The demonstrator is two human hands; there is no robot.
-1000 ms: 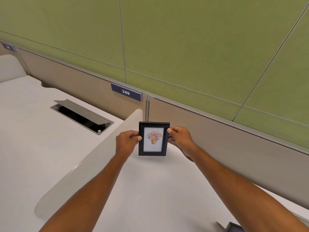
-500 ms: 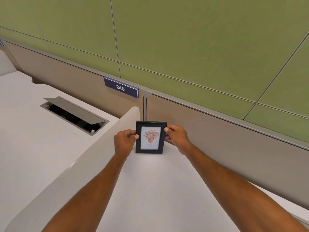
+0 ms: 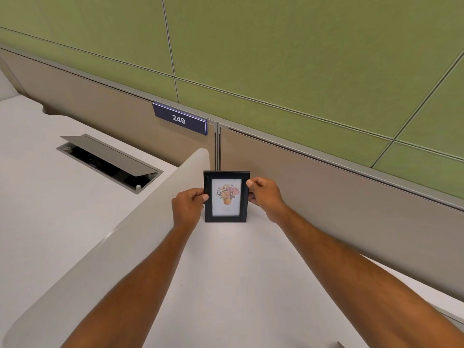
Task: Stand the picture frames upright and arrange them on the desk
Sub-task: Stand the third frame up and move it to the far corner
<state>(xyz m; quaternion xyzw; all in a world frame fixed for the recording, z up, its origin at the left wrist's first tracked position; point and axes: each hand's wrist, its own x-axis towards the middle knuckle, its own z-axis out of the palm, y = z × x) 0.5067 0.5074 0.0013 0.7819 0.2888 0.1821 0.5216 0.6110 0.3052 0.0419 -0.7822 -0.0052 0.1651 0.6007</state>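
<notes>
A small black picture frame [image 3: 226, 196] with a print of flowers in a pot stands upright on the white desk [image 3: 238, 277], in the far corner by the partition. My left hand [image 3: 188, 205] pinches its left edge. My right hand [image 3: 265, 197] grips its right edge, fingers reaching behind it. The frame's bottom edge touches the desk surface. Its back and stand are hidden.
A low white divider [image 3: 105, 249] runs diagonally along the desk's left side. Beyond it lies a neighbouring desk with an open metal cable hatch [image 3: 108, 162]. A beige partition [image 3: 351, 209] with a "249" label [image 3: 179, 119] and green wall panels rise behind.
Both hands have carried the frame away from me and down toward the corner; its bottom edge now rests on the desk. The camera view has shifted slightly.
</notes>
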